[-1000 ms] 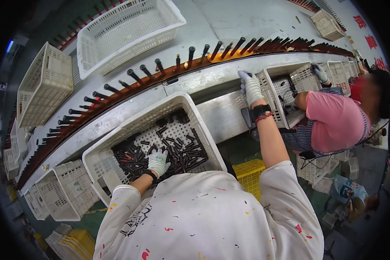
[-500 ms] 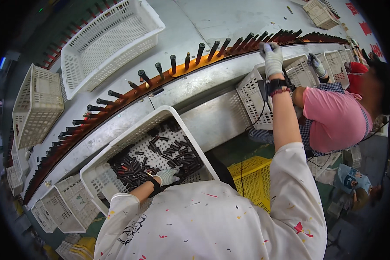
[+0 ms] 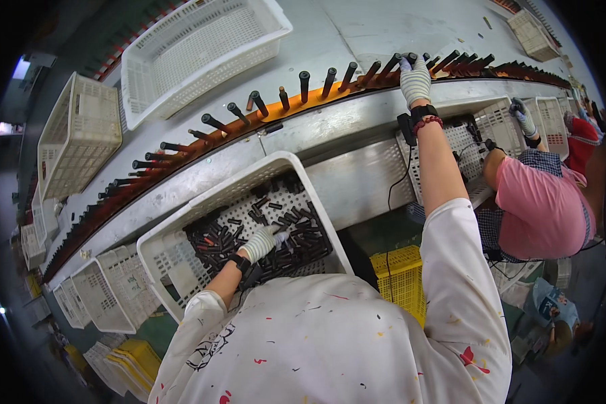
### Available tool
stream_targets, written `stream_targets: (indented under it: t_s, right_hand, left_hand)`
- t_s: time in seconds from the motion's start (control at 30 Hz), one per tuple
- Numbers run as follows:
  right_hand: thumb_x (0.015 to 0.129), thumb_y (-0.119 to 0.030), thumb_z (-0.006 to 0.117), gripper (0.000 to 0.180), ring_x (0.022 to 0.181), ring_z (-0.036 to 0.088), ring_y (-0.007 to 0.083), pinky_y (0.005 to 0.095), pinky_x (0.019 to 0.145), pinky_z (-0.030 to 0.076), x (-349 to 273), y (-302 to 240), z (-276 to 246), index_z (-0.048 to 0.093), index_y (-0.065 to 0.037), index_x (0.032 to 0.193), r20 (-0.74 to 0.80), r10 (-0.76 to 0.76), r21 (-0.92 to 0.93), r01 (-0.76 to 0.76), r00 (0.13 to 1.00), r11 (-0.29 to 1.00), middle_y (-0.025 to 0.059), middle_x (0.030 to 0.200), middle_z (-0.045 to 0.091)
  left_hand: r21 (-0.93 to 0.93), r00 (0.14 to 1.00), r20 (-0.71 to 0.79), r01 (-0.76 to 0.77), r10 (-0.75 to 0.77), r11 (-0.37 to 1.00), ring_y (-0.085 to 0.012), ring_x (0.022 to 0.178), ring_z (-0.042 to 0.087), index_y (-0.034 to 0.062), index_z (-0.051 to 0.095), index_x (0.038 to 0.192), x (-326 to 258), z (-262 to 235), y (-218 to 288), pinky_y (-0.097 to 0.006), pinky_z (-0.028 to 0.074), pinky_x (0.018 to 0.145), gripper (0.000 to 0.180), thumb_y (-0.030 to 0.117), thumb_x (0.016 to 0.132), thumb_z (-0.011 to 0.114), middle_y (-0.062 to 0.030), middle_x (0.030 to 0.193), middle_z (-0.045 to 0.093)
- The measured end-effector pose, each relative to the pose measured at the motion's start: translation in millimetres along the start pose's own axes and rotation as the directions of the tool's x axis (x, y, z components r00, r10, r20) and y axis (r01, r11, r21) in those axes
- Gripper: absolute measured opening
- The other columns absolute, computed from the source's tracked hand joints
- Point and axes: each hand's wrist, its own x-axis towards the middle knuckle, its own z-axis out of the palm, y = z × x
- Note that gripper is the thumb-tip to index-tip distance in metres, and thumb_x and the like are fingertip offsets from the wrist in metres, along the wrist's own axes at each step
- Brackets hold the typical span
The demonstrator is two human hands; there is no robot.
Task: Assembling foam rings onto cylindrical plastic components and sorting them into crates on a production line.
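Where the left hand [image 3: 260,244] reaches, short black cylinders [image 3: 307,244] lie jumbled.

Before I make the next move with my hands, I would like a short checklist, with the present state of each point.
1. Both hands gloved: ok; left hand and right hand wear striped gloves.
2. Short dark cylinders available below the left hand: ok; many lie in the white plastic crate.
3. Left hand gripping a cylinder: cannot tell.
4. Right hand at the row of black-topped rods: ok; its grip is unclear.
5. Metal ledge free of loose pieces: not ok; one dark piece lies there.
6. Co-worker's gloved hand apart from yours: ok.
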Motion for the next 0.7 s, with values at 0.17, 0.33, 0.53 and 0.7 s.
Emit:
stream_targets:
  t_s: [0.17, 0.33, 0.53, 0.7]
  right_hand:
    - [0.084, -0.013, 0.056, 0.033, 0.092, 0.062, 0.0292, 0.0364, 0.083, 0.047, -85.4, -48.6, 2.9, 0.054, -0.002, 0.115, -0.081, 0.062, 0.154, -0.049, 0.995, 0.987, 0.0164, 0.101, 0.064]
    - [0.084, -0.012, 0.063, 0.025, 0.074, 0.059, 0.0133, 0.0285, 0.067, 0.049, -224.0, -125.1, -19.7, 0.063, -0.005, 0.107, 0.638, 0.061, 0.377, -0.38, 0.767, 0.845, 0.0075, 0.082, 0.066]
    - [0.077, -0.011, 0.066, 0.038, 0.109, 0.052, 0.0344, 0.0353, 0.095, 0.042, -287.5, -189.0, -35.2, 0.06, -0.005, 0.114, 0.602, -0.494, 0.501, 0.184, 0.628, 0.846, 0.0168, 0.117, 0.056]
    - [0.082, -0.011, 0.062, 0.028, 0.104, 0.057, 0.0296, 0.0334, 0.091, 0.045, -282.5, -186.9, -56.2, 0.061, -0.004, 0.11, 0.563, -0.421, 0.466, 0.148, 0.711, 0.872, 0.0141, 0.111, 0.06]
  left_hand:
    - [-0.59, 0.989, -0.148, -0.105, 0.021, 0.801, -0.0083, 0.059, 0.045, 0.0039, 0.059, 0.097, -18.6, -16.6, 1.9, -0.025, 0.039, 0.056, 0.031, 0.034, 0.091, 0.06, 0.0014, 0.066, 0.053]
    - [-0.994, 0.985, 0.032, 0.014, 0.172, 0.106, -0.0049, 0.054, 0.039, 0.016, 0.054, 0.096, -42.5, -42.4, 38.0, -0.019, 0.03, 0.041, 0.035, 0.048, 0.084, 0.062, 0.008, 0.061, 0.035]
    - [-0.999, 0.96, 0.011, -0.002, 0.28, 0.044, -0.0055, 0.056, 0.041, 0.0175, 0.052, 0.086, -43.6, -49.9, 95.7, -0.02, 0.033, 0.042, 0.03, 0.047, 0.089, 0.057, 0.0067, 0.062, 0.04]
    - [-0.967, 0.881, -0.008, -0.128, 0.474, 0.222, -0.0064, 0.055, 0.04, 0.0133, 0.055, 0.093, -45.9, -42.8, 119.9, -0.02, 0.033, 0.047, 0.031, 0.044, 0.091, 0.054, 0.0053, 0.064, 0.043]
